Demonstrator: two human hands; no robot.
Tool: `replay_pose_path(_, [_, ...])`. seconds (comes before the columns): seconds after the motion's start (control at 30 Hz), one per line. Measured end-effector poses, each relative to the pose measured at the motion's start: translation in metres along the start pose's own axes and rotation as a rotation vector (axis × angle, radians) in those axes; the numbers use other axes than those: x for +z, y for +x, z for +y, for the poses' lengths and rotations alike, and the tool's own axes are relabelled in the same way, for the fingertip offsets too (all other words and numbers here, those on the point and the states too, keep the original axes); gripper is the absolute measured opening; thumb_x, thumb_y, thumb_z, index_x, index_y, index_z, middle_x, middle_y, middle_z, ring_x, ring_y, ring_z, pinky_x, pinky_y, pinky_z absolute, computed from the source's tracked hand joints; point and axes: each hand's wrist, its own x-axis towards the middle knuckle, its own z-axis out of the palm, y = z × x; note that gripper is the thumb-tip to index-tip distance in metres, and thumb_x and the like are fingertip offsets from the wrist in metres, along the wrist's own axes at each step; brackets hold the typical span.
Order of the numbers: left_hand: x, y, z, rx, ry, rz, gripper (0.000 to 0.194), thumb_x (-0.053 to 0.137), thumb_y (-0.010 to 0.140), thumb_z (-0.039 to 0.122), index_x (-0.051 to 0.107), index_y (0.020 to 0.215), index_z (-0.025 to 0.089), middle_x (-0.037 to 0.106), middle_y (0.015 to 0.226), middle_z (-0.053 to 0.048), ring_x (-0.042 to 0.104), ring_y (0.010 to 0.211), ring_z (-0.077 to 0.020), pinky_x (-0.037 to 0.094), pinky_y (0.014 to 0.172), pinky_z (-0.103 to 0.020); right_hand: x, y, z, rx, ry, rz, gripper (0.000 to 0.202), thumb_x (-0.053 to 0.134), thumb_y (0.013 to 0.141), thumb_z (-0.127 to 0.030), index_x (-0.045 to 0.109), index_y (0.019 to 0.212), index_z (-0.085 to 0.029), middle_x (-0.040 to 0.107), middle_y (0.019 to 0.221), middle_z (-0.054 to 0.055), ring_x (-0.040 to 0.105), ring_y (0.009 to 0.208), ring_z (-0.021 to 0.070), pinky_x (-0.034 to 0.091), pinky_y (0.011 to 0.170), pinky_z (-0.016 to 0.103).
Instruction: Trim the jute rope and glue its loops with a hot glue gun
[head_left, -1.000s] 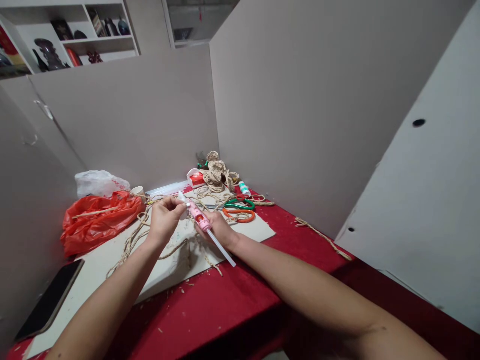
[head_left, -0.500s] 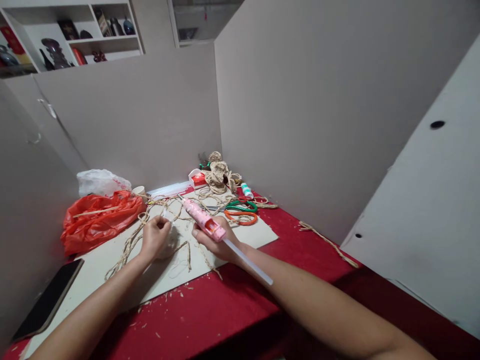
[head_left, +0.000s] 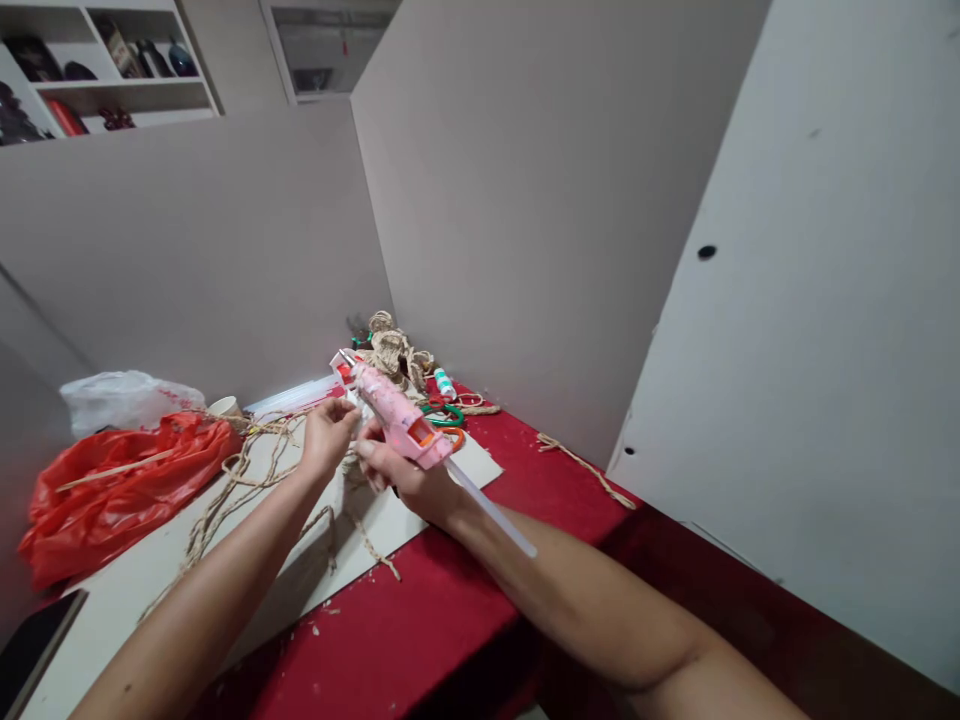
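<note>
Right hand (head_left: 409,477), glue gun (head_left: 391,403) in grip

A pink patterned glue gun (head_left: 394,408) slants just left of and below the frame's centre, metal nozzle (head_left: 348,358) toward upper left; a translucent glue stick (head_left: 491,508) juts from its rear toward lower right.

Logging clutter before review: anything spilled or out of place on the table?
Yes: pale scraps litter the red cloth in front of the board, like shed debris. A rope length lies by the grey panel, apart from the rope pile. No damage stands out.
</note>
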Motion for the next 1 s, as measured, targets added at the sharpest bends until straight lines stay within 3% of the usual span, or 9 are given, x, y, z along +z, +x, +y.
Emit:
replay_pose_path(0.1, [0.006,-0.004,0.013,0.039,-0.073,0.065,0.025,0.070,0.061,0.033,0.060,0.073,0.014,0.060,0.064,0.001,0.055,0.056,-0.0118,0.046,0.056,-0.024,-0.005,0.010,-0.002,0.021,0.036,0.136,0.024,0.060,0.076,-0.038,0.049,0.066,-0.019,0.047,0.050,-0.005,0.041,0.039,0.0074,0.035,0.041,0.022])
replay_pose_path(0.2, [-0.002,-0.010,0.036,0.124,-0.109,0.168,0.023,0.068,0.067,0.032,0.062,0.082,0.015,0.063,0.074,0.000,0.057,0.064,-0.0102,0.047,0.065,-0.023,-0.009,0.018,-0.002,0.030,0.027,0.194,0.021,0.056,0.077,-0.035,0.049,0.065,-0.019,0.048,0.051,-0.006,0.041,0.038,0.0066,0.034,0.040,0.022])
replay_pose_path(0.33, [-0.012,-0.025,0.075,0.502,-0.061,0.295,0.015,0.067,0.077,0.027,0.067,0.088,0.016,0.066,0.080,-0.002,0.061,0.071,-0.0098,0.049,0.069,-0.022,-0.011,0.019,0.009,-0.008,-0.091,0.162,0.019,0.053,0.080,-0.031,0.048,0.066,-0.019,0.047,0.053,-0.005,0.041,0.043,0.0069,0.035,0.043,0.021])
replay_pose_path(0.4, [-0.014,-0.035,0.088,0.649,0.042,0.257,0.013,0.066,0.080,0.024,0.069,0.090,0.017,0.067,0.083,-0.002,0.062,0.074,-0.0103,0.049,0.070,-0.023,-0.010,0.017,0.015,-0.081,-0.173,0.147,0.020,0.053,0.080,-0.029,0.047,0.063,-0.019,0.045,0.053,-0.005,0.041,0.047,0.0078,0.036,0.046,0.021])
replay_pose_path(0.5, [-0.016,-0.046,0.094,0.740,0.253,0.116,0.014,0.065,0.082,0.021,0.071,0.094,0.018,0.067,0.090,-0.004,0.063,0.079,-0.0120,0.050,0.071,-0.025,-0.007,0.016,0.024,-0.186,-0.245,0.124,0.019,0.054,0.077,-0.024,0.046,0.060,-0.020,0.045,0.054,-0.005,0.041,0.050,0.0091,0.037,0.049,0.023])
replay_pose_path(0.63, [-0.019,-0.051,0.086,0.705,0.327,0.082,0.013,0.070,0.080,0.023,0.072,0.092,0.018,0.068,0.089,-0.004,0.063,0.079,-0.0128,0.051,0.071,-0.025,-0.006,0.019,0.035,-0.260,-0.271,0.106,0.014,0.056,0.073,-0.021,0.046,0.063,-0.020,0.046,0.059,-0.004,0.041,0.055,0.0099,0.037,0.054,0.024])
replay_pose_path(0.87, [-0.021,-0.047,0.090,0.355,0.066,0.058,0.015,0.074,0.072,0.026,0.072,0.081,0.015,0.070,0.073,-0.002,0.062,0.063,-0.0107,0.050,0.061,-0.022,-0.007,0.017,0.038,-0.312,-0.327,0.084,0.013,0.054,0.073,-0.020,0.045,0.064,-0.020,0.046,0.060,-0.004,0.042,0.056,0.0102,0.038,0.055,0.024])
replay_pose_path(1.0, [-0.027,-0.041,0.087,0.332,0.102,0.065,0.013,0.073,0.068,0.024,0.069,0.076,0.015,0.067,0.068,0.000,0.058,0.058,-0.0091,0.046,0.057,-0.020,-0.004,0.016,0.036,-0.327,-0.354,0.088,0.012,0.054,0.073,-0.022,0.045,0.064,-0.019,0.046,0.059,-0.004,0.042,0.055,0.0097,0.038,0.055,0.023])
